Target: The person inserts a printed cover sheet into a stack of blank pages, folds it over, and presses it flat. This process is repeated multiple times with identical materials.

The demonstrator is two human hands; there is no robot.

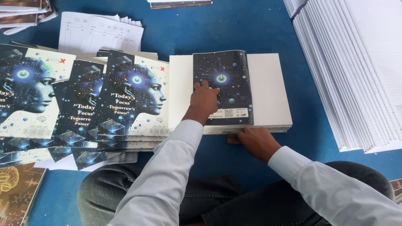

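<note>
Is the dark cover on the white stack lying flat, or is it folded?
Folded. The dark cover hides only the middle of the white stack; its right edge curls up, and the left hand presses it.

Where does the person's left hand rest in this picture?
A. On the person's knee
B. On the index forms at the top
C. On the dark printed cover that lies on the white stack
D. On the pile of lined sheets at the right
C: the left hand lies flat on the dark cover on top of the white stack, while the right hand touches that stack's near edge.
</note>
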